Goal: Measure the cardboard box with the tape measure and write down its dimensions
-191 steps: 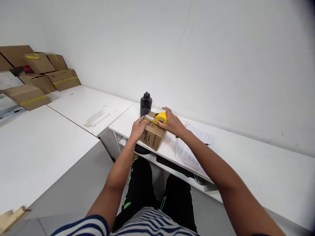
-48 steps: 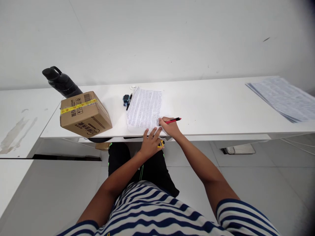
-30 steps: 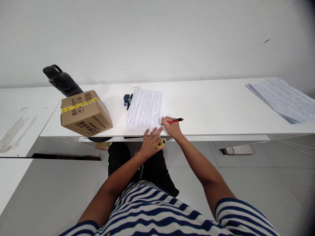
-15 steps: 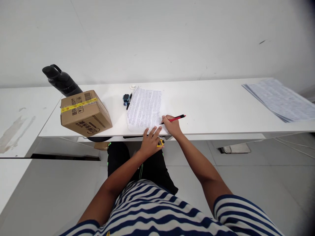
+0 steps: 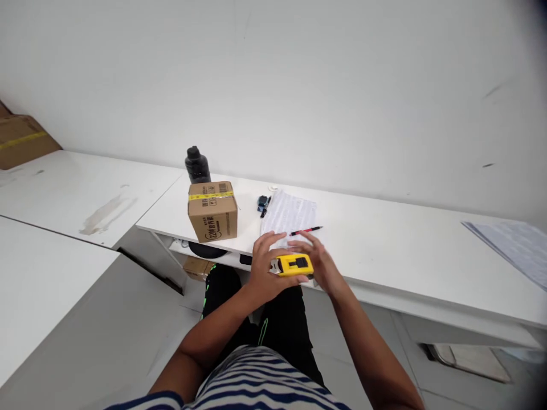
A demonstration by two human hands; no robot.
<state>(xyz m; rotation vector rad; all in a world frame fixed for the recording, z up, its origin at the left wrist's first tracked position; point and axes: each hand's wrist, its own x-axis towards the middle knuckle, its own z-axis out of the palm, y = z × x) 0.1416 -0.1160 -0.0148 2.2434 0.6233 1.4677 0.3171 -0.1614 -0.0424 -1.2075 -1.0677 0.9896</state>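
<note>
A yellow tape measure (image 5: 294, 265) is held in front of the desk edge between both hands. My left hand (image 5: 264, 270) grips it from the left and below, fingers curled round it. My right hand (image 5: 318, 263) touches its right end, fingers partly stretched. A red pen (image 5: 306, 230) lies loose on the printed paper sheet (image 5: 287, 213) just beyond the hands. A small cardboard box (image 5: 212, 210) with yellow tape stands upright to the left on the white desk (image 5: 384, 250).
A black bottle (image 5: 197, 165) stands behind the box. A small blue and black object (image 5: 262, 201) lies left of the paper. More papers (image 5: 515, 245) lie at the far right. Another white table (image 5: 85, 188) and a taped carton (image 5: 19, 139) are at the left.
The right hand has let go of the red pen, which now lies on the paper. Both hands have come together on the yellow tape measure. The view has swung left and lifted.
</note>
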